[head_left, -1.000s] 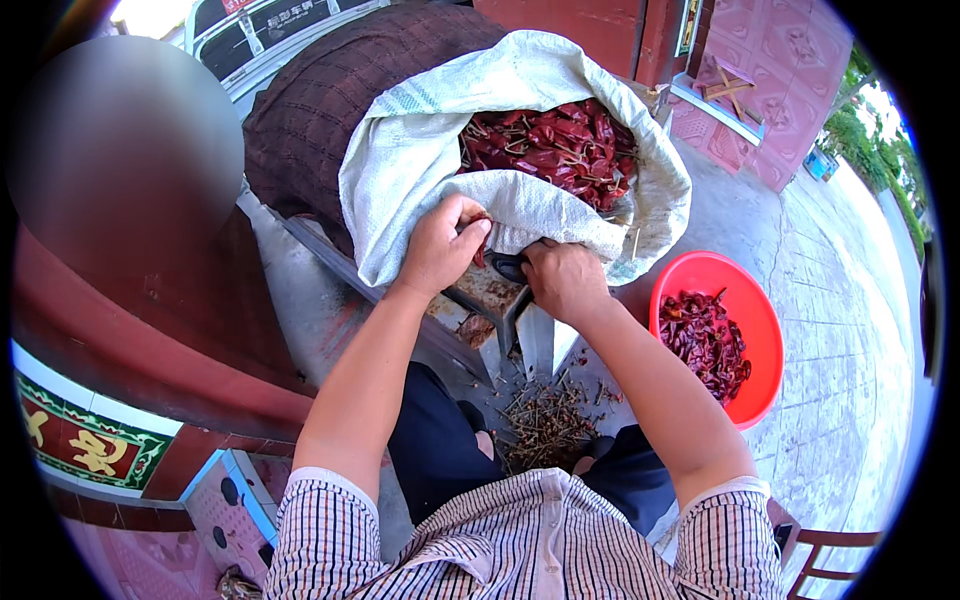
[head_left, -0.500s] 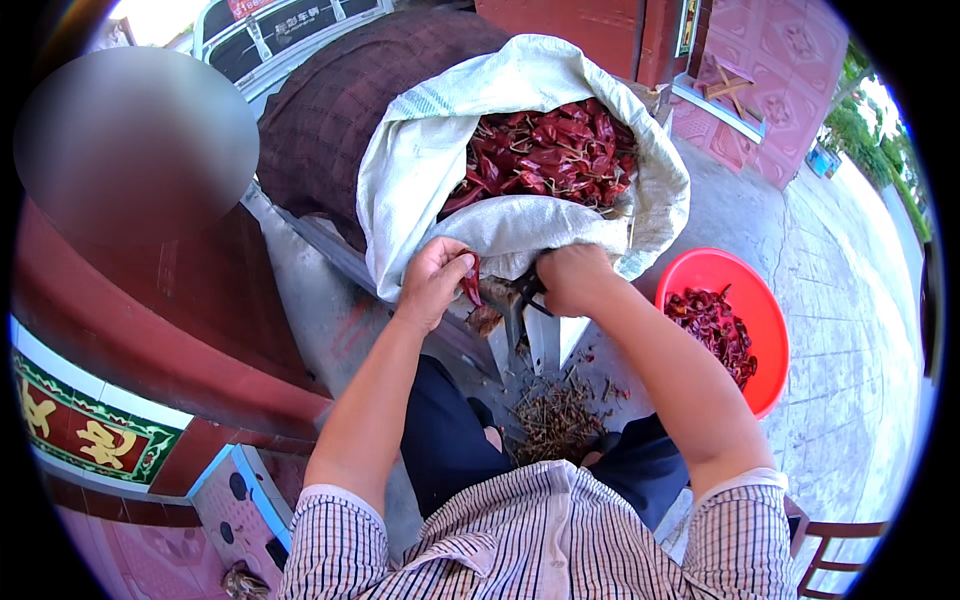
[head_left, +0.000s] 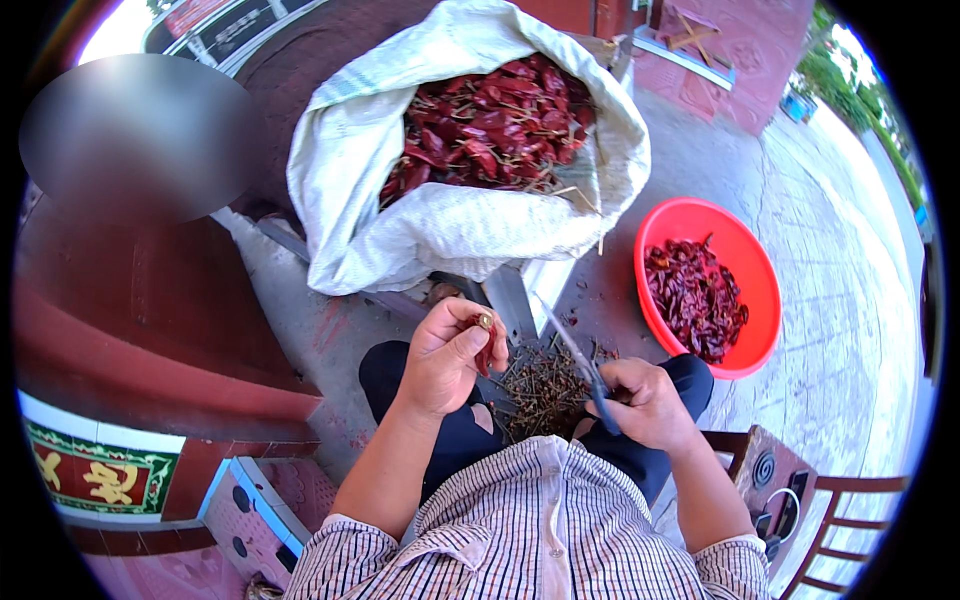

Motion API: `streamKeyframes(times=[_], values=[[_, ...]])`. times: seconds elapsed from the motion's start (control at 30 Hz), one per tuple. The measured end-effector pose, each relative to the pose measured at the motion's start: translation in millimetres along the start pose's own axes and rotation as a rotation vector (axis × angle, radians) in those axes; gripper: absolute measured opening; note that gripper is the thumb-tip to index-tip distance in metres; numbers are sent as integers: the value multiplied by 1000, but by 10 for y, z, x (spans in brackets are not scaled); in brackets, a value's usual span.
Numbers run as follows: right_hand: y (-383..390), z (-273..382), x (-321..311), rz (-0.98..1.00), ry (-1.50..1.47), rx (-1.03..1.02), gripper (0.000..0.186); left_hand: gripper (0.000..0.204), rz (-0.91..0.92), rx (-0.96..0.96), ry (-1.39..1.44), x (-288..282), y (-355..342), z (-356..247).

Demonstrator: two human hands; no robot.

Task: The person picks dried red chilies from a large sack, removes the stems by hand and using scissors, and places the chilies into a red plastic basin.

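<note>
White woven sack (head_left: pixel 450 225) of dried red chillies sits ahead of us; red basin (head_left: pixel 760 290) right of it. Below the sack, our left hand (head_left: pixel 450 360) pinches one chilli (head_left: pixel 486 352), right hand (head_left: pixel 645 400) grips scissors (head_left: pixel 580 365) over a stem pile (head_left: pixel 545 390).

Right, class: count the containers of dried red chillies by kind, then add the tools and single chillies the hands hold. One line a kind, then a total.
White woven sack of chillies: 1
Red plastic basin of chillies: 1
Scissors, in the right hand: 1
Single chilli, in the left hand: 1
Total: 4
</note>
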State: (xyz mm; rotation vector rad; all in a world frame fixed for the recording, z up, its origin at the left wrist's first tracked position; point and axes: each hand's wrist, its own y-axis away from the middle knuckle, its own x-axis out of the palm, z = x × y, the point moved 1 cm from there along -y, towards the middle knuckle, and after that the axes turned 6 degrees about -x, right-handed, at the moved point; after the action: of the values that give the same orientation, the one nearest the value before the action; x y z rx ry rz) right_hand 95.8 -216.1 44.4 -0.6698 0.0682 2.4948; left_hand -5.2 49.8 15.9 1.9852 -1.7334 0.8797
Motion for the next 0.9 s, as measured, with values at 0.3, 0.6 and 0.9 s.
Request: streamKeyframes(times=[0.3, 0.6, 0.9], values=[[225, -67, 17, -123, 186, 0, 38, 13, -57, -235, 32, 202, -39, 391], [422, -262, -109, -117, 307, -64, 77, 16, -15, -304, 58, 454, -238, 666], [478, -322, -138, -151, 313, -43, 62, 17, 42, -348, -23, 454, -293, 757]])
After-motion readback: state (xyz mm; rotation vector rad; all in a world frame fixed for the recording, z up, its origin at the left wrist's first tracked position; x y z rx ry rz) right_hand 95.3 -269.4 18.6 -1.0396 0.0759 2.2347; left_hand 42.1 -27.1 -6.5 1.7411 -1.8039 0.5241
